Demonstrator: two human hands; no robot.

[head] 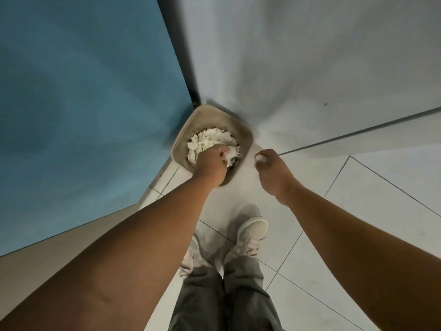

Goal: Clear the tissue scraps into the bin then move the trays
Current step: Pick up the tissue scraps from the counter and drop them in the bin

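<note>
A beige square bin (241,130) stands on the floor in the corner, holding a heap of white tissue scraps (210,139). My left hand (211,163) hangs over the bin's near side and grips a white tissue scrap (230,155) above the heap. My right hand (269,168) hovers just right of the bin, above the floor, and pinches a small white tissue scrap (260,158) at its fingertips. No trays are in view.
A blue panel (83,103) rises on the left with a dark edge beside the bin. A pale wall (310,68) stands behind. My feet in light shoes (250,235) stand on the white tiled floor (358,199) just behind the bin.
</note>
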